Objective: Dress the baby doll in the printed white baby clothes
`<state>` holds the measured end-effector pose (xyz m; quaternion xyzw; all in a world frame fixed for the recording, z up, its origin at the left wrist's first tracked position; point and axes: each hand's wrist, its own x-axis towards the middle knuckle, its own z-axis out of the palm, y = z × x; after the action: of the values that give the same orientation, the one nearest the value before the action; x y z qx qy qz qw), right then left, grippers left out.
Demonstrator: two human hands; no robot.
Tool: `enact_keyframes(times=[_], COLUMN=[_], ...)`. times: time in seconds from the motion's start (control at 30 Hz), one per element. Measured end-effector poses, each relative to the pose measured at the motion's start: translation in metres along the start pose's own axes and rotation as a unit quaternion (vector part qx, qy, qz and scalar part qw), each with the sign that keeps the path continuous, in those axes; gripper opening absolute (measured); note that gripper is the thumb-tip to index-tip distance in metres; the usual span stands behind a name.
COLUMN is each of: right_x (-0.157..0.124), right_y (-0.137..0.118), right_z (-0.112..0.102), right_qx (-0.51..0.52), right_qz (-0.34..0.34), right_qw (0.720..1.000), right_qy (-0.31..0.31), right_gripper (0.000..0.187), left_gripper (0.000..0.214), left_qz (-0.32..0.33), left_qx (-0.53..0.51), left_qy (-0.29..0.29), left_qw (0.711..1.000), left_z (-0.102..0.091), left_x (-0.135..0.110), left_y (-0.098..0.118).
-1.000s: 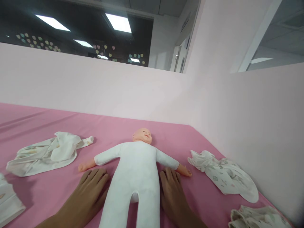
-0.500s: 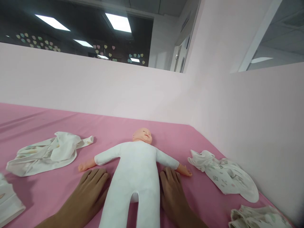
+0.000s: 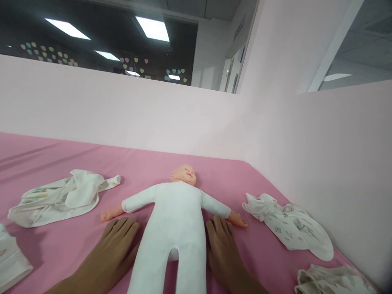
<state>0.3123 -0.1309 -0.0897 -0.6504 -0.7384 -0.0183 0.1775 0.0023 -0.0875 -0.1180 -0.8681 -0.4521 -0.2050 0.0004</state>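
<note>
The doll (image 3: 177,214) lies head toward the surface's (image 3: 147,165) far edge, likely for two-sided reach, left hand (image 3: 114,241) and right hand (image 3: 223,247) flanking it, grips unclenched, empty.

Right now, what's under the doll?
The doll lies on a pink sheet, which shows around it and between its legs. The left hand and right hand rest beside it. The area beneath its body is covered, so anything else there can't be seen.
</note>
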Motion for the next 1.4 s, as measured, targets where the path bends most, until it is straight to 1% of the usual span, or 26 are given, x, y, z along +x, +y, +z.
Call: enact_keyframes(times=[0.17,0.37,0.6,0.77,0.87,0.97,1.07,1.2,1.27,1.4], right_x=[0.000,-0.001,-0.001,0.000,0.000,-0.001,0.000,0.001,0.001,0.000], right_y=[0.001,0.002,0.002,0.002,0.002,0.003,0.003,0.003,0.002,0.001], right_z=[0.002,0.003,0.002,0.003,0.003,0.003,0.005,0.006,0.004,0.001], right_qx=[-0.004,0.004,-0.003,0.005,0.003,0.001,-0.005,-0.012,-0.013,-0.002], right_qz=[-0.003,-0.012,-0.014,-0.003,-0.006,-0.010,-0.010,-0.004,-0.003,-0.006], right_qw=[1.000,1.000,1.000,1.000,1.000,1.000,1.000,1.000,1.000,1.000], right_qy=[0.008,0.016,0.024,0.011,0.011,0.016,0.016,0.011,0.005,0.004], right_gripper=[0.021,0.019,0.022,0.021,0.021,0.024,0.024,0.022,0.022,0.022], left_gripper=[0.020,0.021,0.024,0.022,0.021,0.020,0.019,0.021,0.021,0.021], left_qz=[0.020,0.000,0.008,0.001,0.007,0.005,0.014,0.036,0.032,0.019], left_qx=[0.008,0.010,0.005,0.004,0.003,0.011,0.019,0.027,0.030,0.030], left_qy=[-0.002,0.004,-0.007,0.001,-0.002,0.007,0.017,0.062,0.065,0.034], left_qw=[1.000,1.000,1.000,1.000,1.000,1.000,1.000,0.997,0.997,0.999], left_z=[0.001,-0.002,0.000,-0.002,-0.003,-0.001,0.006,0.012,0.009,-0.003], left_x=[-0.001,-0.001,0.000,-0.001,-0.001,-0.002,-0.002,-0.003,-0.002,0.000], left_y=[-0.004,0.002,-0.001,0.003,0.005,0.002,-0.008,-0.015,-0.011,0.004])
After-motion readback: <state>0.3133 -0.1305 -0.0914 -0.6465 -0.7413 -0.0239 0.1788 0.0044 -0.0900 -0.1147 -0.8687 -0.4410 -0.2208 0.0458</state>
